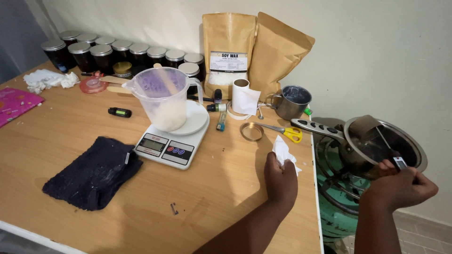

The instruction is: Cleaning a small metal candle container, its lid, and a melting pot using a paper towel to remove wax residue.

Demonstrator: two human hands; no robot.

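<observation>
2 brown paper pouches [254, 49] at wall, back of worktop; left one w/ white label [228, 61]. Scale screen [152, 144] grey, rectangular.

i see a crumpled white tissue [282, 151] low and right of centre, sticking up out of my left hand's fist above the wooden tabletop. at the right edge, a thin metal utensil [389, 146] with a dark handle slants into the steel saucepan [383, 141], which sits tilted on a green burner.

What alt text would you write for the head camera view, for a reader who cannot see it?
A person's left hand clutches a white tissue over a wooden table, while the right hand holds a thin tool in a metal pot on a green burner. On the table stands a kitchen scale with a plastic jug.
</observation>
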